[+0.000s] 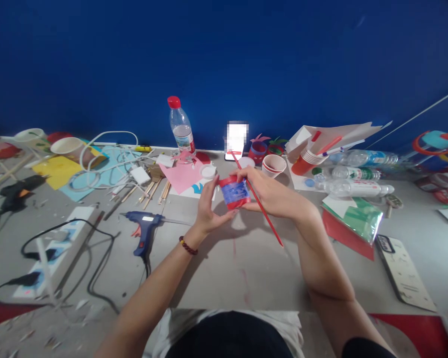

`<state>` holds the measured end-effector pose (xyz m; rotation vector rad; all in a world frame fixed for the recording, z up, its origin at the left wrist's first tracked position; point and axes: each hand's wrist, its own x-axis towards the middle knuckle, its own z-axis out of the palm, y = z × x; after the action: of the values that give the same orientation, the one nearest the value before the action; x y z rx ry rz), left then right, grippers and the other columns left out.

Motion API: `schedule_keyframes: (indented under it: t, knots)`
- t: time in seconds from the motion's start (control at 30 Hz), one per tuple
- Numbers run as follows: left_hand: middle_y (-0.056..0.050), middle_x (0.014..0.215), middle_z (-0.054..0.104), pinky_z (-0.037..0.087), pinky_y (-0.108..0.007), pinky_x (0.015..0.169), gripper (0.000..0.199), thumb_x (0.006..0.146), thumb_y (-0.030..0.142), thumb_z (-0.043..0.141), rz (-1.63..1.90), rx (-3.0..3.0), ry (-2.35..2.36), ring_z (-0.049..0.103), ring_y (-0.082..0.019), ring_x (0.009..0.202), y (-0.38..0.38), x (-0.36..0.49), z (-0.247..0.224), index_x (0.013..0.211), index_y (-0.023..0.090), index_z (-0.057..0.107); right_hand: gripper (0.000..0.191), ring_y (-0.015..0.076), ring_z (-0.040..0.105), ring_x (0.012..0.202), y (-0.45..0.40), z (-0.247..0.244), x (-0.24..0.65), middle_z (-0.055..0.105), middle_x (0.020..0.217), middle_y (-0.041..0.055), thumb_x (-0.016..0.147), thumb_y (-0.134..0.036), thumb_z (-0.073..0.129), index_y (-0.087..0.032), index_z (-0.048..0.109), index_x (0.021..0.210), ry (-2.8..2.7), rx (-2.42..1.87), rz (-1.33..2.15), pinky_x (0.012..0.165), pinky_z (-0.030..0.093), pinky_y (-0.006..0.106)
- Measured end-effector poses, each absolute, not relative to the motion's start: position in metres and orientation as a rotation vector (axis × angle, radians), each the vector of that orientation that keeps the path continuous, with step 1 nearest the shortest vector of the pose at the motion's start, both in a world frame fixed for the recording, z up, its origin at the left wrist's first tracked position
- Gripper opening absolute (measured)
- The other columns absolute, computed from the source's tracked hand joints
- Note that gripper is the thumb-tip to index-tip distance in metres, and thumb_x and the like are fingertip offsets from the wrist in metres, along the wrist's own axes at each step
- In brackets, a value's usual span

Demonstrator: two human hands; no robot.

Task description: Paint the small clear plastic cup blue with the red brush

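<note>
Two bare hands of mine meet in the head view over the middle of the grey table (209,283), with a small red-and-blue cylinder (235,193) held between them above its surface. It is tilted, with a blue band around its middle and red at both ends. My left hand (208,213) is closed on its left side, fingers along the edge and thumb below; a beaded bracelet (188,245) circles that wrist. My right hand (263,191) grips the opposite side, fingertips on the red rim. A thin red stick (271,224) slants across that same hand; I cannot tell exactly which fingers keep it there.

Just beyond my hands, a lit phone (237,141) stands against the blue wall, and a paper cup (274,165) is near it on the right. On my left lie a blue glue gun (144,226) and a white power strip (56,253), with a red-capped bottle (181,132) standing farther back. To my right, a stack of orange cups (302,166) holds red sticks, and beyond it clear bottles (358,188) lie on their sides. Nearer me are a green sheet (358,219) and a pale phone case (405,273).
</note>
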<state>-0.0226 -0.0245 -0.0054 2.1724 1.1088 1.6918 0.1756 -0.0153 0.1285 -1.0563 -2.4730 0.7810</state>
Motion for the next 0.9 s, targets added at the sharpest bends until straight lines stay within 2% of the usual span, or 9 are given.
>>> schedule_keyframes:
  t: [0.13,0.23,0.37,0.47,0.63,0.77,0.9]
  knots:
    - [-0.015,0.132,0.058,0.05,-0.049,0.1,0.079,0.08,0.062,0.067,1.632,2.165,1.126,0.057,-0.03,0.121,-0.023,-0.023,-0.004,0.144,0.025,0.04,0.052,0.0314,0.055,0.121,-0.012,0.131,0.18,0.058,0.127,0.0109,0.078,-0.033,0.073,-0.024,0.047,0.122,-2.424,-1.12,0.85,0.099,0.048,0.049]
    - [-0.015,0.131,0.057,0.049,-0.048,0.101,0.077,0.079,0.06,0.07,1.614,2.116,1.181,0.056,-0.03,0.123,-0.024,-0.021,-0.003,0.14,0.023,0.043,0.056,0.0315,0.059,0.118,-0.008,0.137,0.189,0.059,0.131,0.0107,0.07,-0.043,0.081,-0.025,0.052,0.114,-2.314,-1.123,0.907,0.098,0.05,0.05]
    - [-0.014,0.128,0.057,0.048,-0.048,0.102,0.075,0.076,0.055,0.075,1.573,2.168,1.339,0.056,-0.029,0.121,-0.025,-0.018,-0.005,0.137,0.023,0.045,0.029,0.0256,0.064,0.113,-0.003,0.142,0.202,0.067,0.12,0.0071,0.088,-0.047,0.065,-0.026,0.059,0.106,-2.016,-0.977,0.833,0.098,0.052,0.046]
    - [-0.013,0.124,0.058,0.049,-0.046,0.099,0.076,0.075,0.054,0.077,1.652,2.234,1.384,0.056,-0.029,0.118,-0.024,-0.017,-0.008,0.136,0.023,0.046,0.026,0.0217,0.068,0.106,-0.002,0.139,0.205,0.072,0.109,0.005,0.096,-0.048,0.053,-0.026,0.063,0.104,-1.816,-0.912,0.83,0.096,0.055,0.043]
    - [-0.013,0.122,0.058,0.047,-0.045,0.099,0.078,0.073,0.052,0.08,1.695,2.267,1.427,0.056,-0.029,0.115,-0.023,-0.015,-0.008,0.137,0.022,0.046,0.038,0.02,0.073,0.081,-0.004,0.122,0.206,0.073,0.086,0.0035,0.093,-0.058,0.052,-0.026,0.07,0.104,-1.623,-0.871,0.931,0.079,0.062,0.041]
    - [-0.013,0.122,0.058,0.048,-0.045,0.097,0.077,0.073,0.051,0.079,1.717,2.274,1.42,0.057,-0.029,0.114,-0.022,-0.014,-0.007,0.136,0.022,0.045,0.04,0.0197,0.072,0.069,-0.005,0.106,0.211,0.07,0.073,0.0032,0.091,-0.06,0.055,-0.025,0.072,0.096,-1.449,-0.869,0.924,0.062,0.063,0.037]
    - [-0.012,0.122,0.058,0.048,-0.045,0.097,0.076,0.075,0.049,0.079,1.73,2.295,1.401,0.057,-0.028,0.113,-0.019,-0.013,-0.01,0.137,0.023,0.044,0.037,0.0196,0.072,0.063,-0.003,0.096,0.216,0.07,0.067,0.0029,0.089,-0.057,0.061,-0.022,0.072,0.085,-1.313,-0.918,0.883,0.057,0.063,0.035]
